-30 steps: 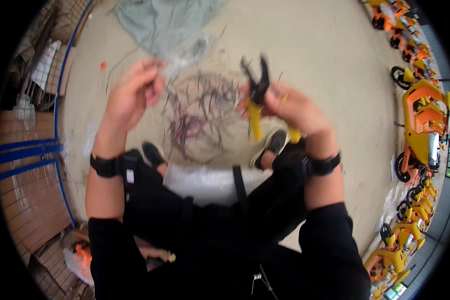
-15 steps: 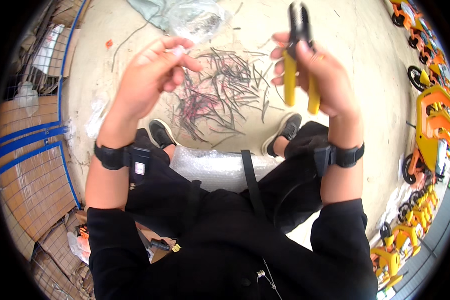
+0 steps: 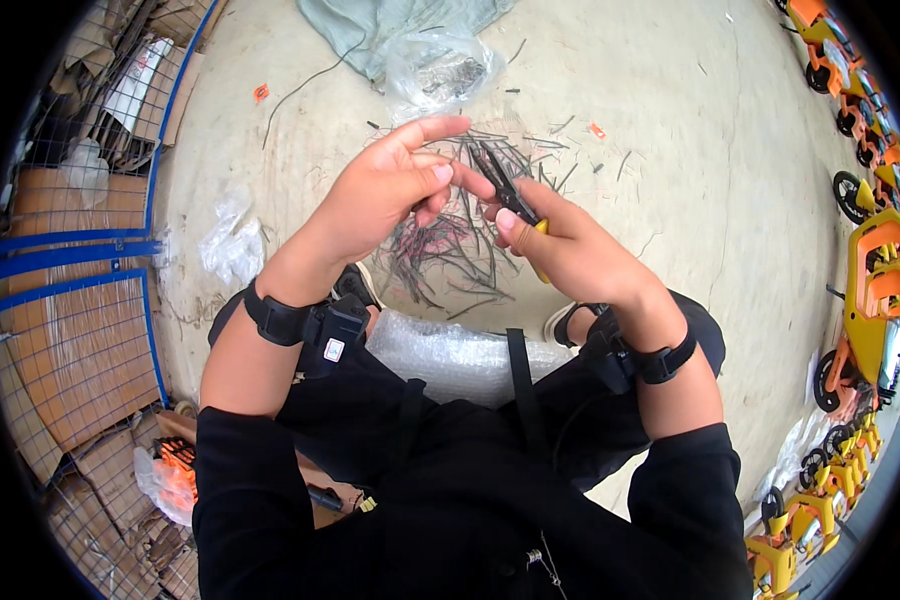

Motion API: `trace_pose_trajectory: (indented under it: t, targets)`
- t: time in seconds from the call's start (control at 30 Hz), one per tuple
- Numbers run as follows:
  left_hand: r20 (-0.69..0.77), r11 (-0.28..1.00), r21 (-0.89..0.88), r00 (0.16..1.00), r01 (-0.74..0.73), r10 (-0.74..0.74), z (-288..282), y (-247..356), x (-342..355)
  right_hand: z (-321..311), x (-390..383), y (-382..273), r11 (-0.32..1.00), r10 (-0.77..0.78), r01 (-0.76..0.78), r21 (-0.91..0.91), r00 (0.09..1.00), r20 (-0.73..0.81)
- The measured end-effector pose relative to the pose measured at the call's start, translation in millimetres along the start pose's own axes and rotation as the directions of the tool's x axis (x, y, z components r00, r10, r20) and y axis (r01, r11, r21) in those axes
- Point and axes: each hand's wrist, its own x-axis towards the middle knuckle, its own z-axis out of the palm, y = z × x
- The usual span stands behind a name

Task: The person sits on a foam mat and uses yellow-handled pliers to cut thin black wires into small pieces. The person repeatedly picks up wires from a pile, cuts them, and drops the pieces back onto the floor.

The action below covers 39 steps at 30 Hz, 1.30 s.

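Observation:
A pair of wire strippers (image 3: 507, 187) with black jaws and yellow handles is in my right hand (image 3: 580, 245), its jaws tilted up and to the left. My left hand (image 3: 385, 190) is beside the jaws, thumb pressed to a bent finger while the index finger stretches out above. Whatever the left fingers may pinch is too small or hidden to name. Below both hands, a loose pile of black and reddish wire pieces (image 3: 440, 255) lies on the floor between my feet.
Beyond the pile lies a clear plastic bag (image 3: 410, 80) with dark bits inside, next to a greenish sheet (image 3: 370, 25). Bubble wrap (image 3: 440, 355) sits between my legs. A blue wire cage (image 3: 80, 350) holds cardboard at left. Yellow and orange balance bikes (image 3: 870, 300) line the right.
Both hands have come together over the pile. The wire strippers have moved left and down, tilting from upright toward my left hand. The head view has shifted slightly.

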Motion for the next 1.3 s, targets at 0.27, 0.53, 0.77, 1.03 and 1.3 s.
trace_pose_trajectory:
  t: [0.27,0.53,0.77,1.03,1.3]
  targets:
    - [0.016,0.991,0.11,0.997,0.074,-0.076,6,0,-1,7,2,3,0.998,-0.065,0.065,-0.013,0.998,0.021]
    - [-0.022,0.99,0.102,0.995,0.096,-0.094,5,-4,1,9,6,13,0.995,-0.081,0.081,-0.053,0.997,-0.003]
    - [-0.041,0.988,0.116,0.994,0.101,-0.097,5,-8,1,10,3,8,0.987,-0.076,0.073,-0.144,0.997,-0.016]
    - [-0.038,0.985,0.137,0.994,0.108,-0.104,6,-9,1,10,0,6,0.98,-0.088,0.079,-0.183,0.995,-0.041]
    - [-0.032,0.973,0.168,0.988,0.157,-0.154,7,-8,2,12,-1,7,0.971,-0.119,0.108,-0.212,0.992,-0.039]
